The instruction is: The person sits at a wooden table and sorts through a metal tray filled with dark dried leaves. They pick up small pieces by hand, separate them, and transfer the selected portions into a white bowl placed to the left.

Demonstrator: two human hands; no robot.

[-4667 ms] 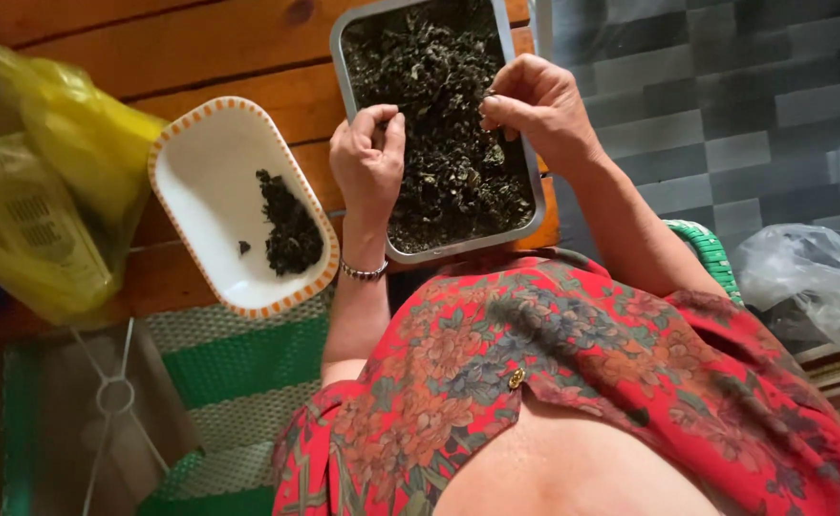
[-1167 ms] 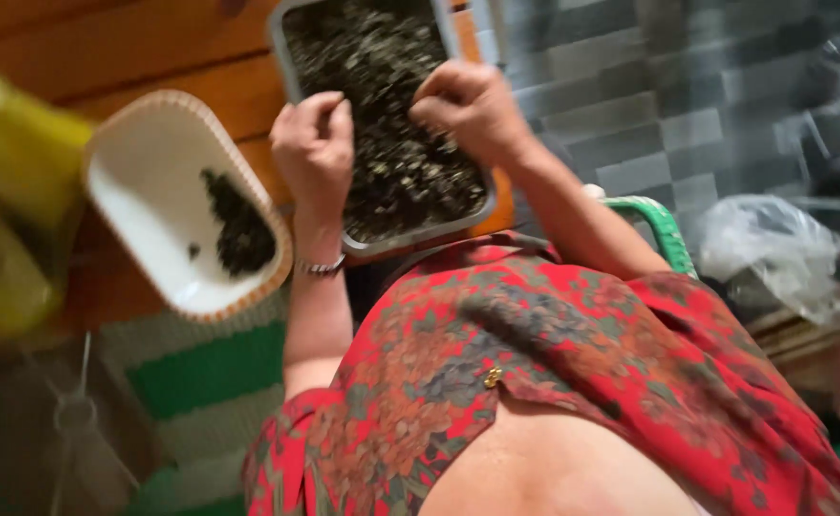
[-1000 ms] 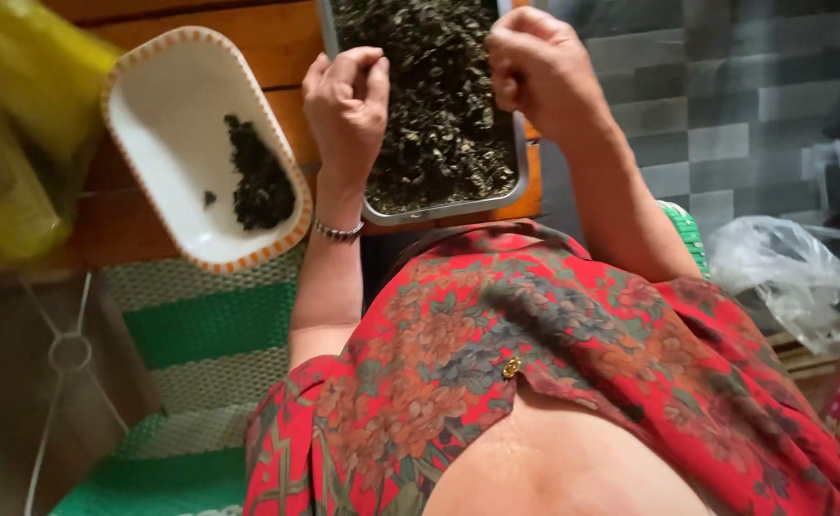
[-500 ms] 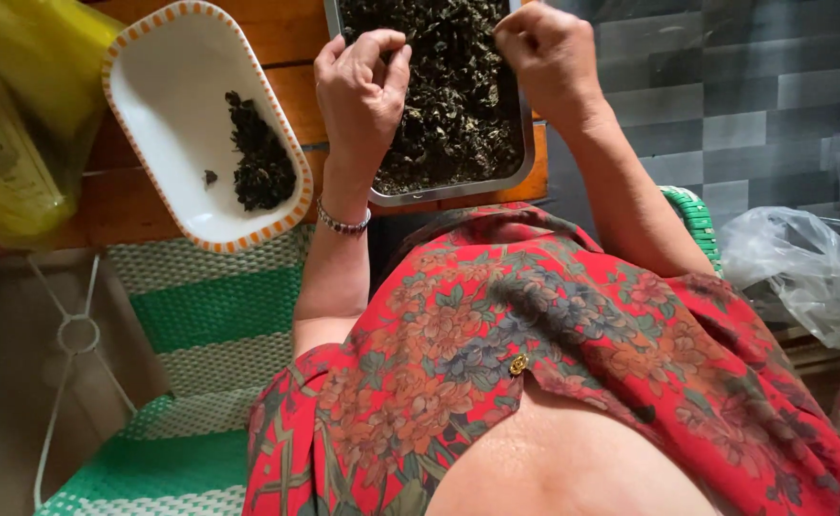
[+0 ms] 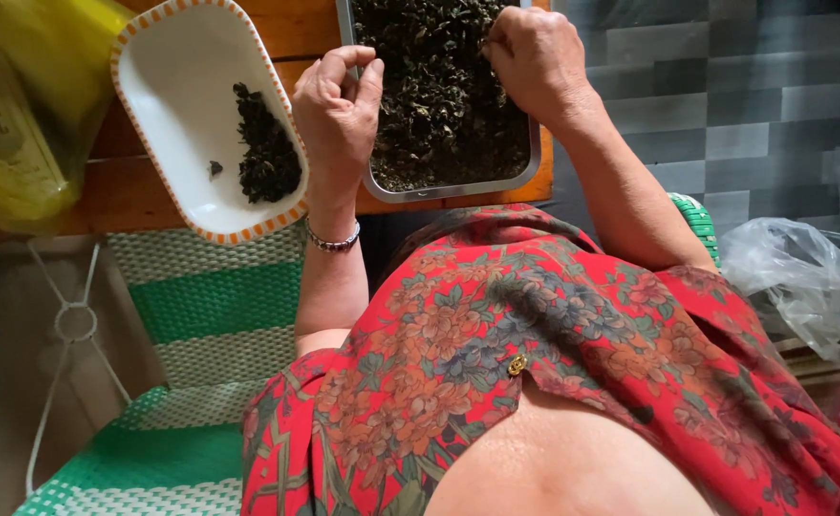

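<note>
1. Wooden table: orange-brown planks across the far part of the scene. Its near edge runs just beyond the person's lap, and both dishes overhang or sit close to that edge.
2. Woven seat: green and white bands, near left, beside the person's red flowered garment.
3. Yellow plastic bag: far left on the table, crumpled, just beside the white dish.
4. Clear plastic bag: right side, by the grey tiled floor, well apart from the tray.
5. Metal tray: rectangular, grey rim, rounded corners, far centre on the table, its top cut off by the frame. It is filled almost rim to rim with dried leaves, dark green to black, curled and tangled.
6. White dish: oblong, orange-checked rim, tilted, left of the tray with a narrow gap of wood between. Mostly bare inside; a small dark heap of sorted leaves lies along its right side, with a single stray bit to the left of the heap.
7. Left hand: over the tray's left rim, fingers curled toward the thumb, pinched loosely together; whether it grips any leaf cannot be told. A beaded bracelet circles the wrist.
8. Right hand: over the tray's far right corner, knuckles up, fingers bunched down into the leaves; its hold is hidden.
</note>
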